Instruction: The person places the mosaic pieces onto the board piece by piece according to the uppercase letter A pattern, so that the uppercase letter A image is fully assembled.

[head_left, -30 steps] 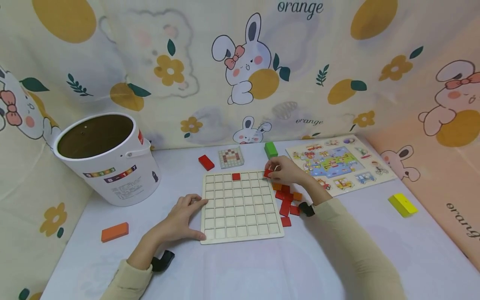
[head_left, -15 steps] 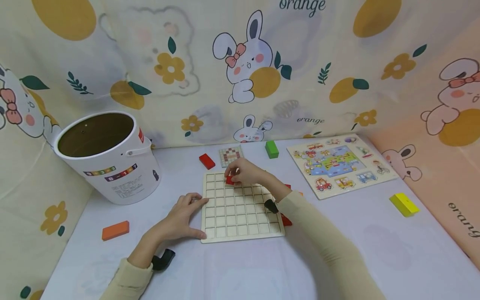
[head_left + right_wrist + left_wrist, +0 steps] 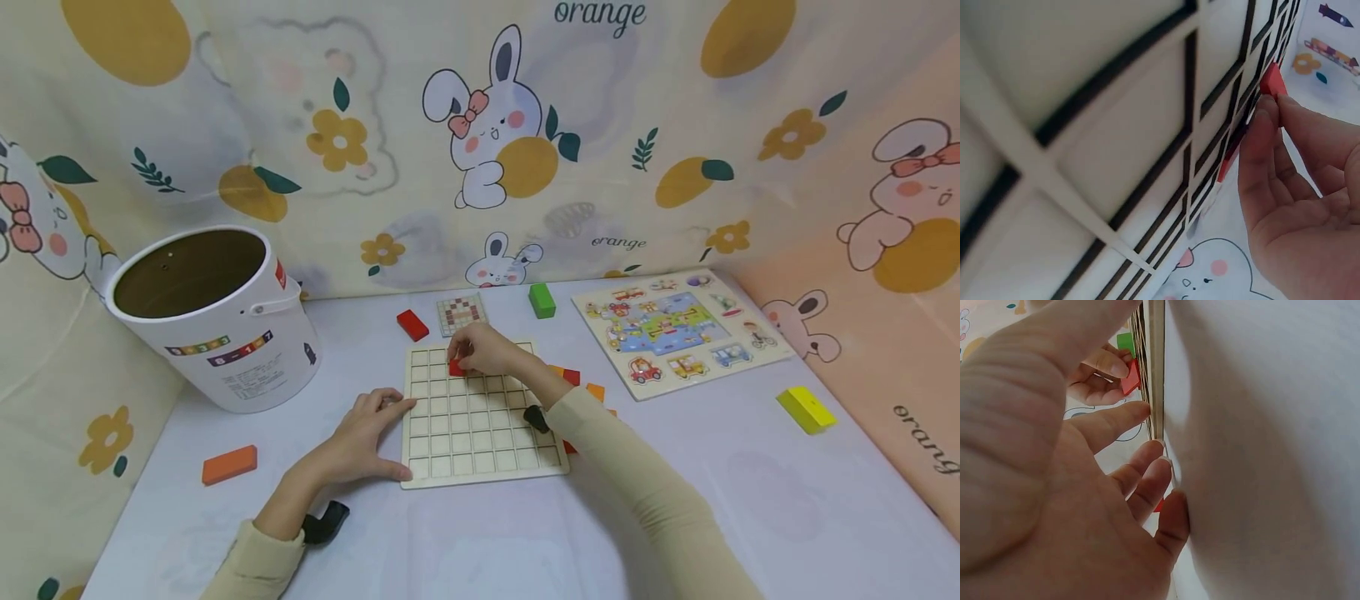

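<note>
A square wooden grid board (image 3: pixel 480 425) lies in the middle of the table. My right hand (image 3: pixel 483 350) pinches a red square tile (image 3: pixel 1274 81) between thumb and fingertips, over the upper left cells in the head view. The right wrist view shows this tile tilted close against the grid, with another red tile (image 3: pixel 1227 162) set in a cell beside it. At the board's left edge, my left hand (image 3: pixel 352 446) rests with fingers spread, thumb at the lower corner and fingertips higher up. Beyond the board stands a small pattern card (image 3: pixel 461 314) with coloured squares.
Loose red and orange tiles (image 3: pixel 596 392) lie right of the board, partly hidden by my right arm. A white bucket (image 3: pixel 262 375) stands at left. Around the table are red (image 3: pixel 412 325), green (image 3: pixel 542 300), orange (image 3: pixel 229 465) and yellow blocks (image 3: pixel 806 408), plus a picture puzzle (image 3: pixel 675 325).
My right hand has carried the red tile from the board's upper right corner leftward to the upper left cells, then slightly nearer. The left hand keeps its place.
</note>
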Demonstrator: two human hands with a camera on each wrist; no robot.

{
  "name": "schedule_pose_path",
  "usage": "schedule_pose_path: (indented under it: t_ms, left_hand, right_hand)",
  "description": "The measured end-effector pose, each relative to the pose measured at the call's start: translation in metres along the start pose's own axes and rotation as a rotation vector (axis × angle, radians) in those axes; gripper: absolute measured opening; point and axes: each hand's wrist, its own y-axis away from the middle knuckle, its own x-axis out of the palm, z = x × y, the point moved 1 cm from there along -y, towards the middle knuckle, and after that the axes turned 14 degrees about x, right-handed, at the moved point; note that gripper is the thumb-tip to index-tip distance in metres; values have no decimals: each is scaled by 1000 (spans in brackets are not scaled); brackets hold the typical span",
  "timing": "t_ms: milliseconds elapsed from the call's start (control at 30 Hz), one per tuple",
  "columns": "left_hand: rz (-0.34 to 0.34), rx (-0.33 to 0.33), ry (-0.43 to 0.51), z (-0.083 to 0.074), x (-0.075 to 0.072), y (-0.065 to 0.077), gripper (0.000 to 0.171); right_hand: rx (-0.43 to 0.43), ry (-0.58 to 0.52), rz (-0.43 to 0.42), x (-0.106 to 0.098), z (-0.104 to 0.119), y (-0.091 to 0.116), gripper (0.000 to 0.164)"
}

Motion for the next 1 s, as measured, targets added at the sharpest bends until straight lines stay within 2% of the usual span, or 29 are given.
schedule_pose_path:
  t_ms: [233,467,633,767,900,1000]
  left_hand:
    - [0,-2,0,1,0,1,104]
    - [3,-9,-5,0,0,1,104]
    - [-1,-17,-7,0,2,0,104]
    - [4,-26,-12,-1,3,-2,105]
    - [8,-35,-10,-3,2,-2,104]
    - [4,-35,-16,-3,1,-2,103]
  right_hand:
    - [31,10,-32,1,-1,-2,6]
    - [19,-3,-76,-9,-11,12,23]
    - [6,-58,-122,-36,-36,45,27]
    - [92,-64,-162,-57,-66,80,27]
    - [192,-57,-155,-63,-95,106,28]
    - [200,-70,-140,-63,-107,115,31]
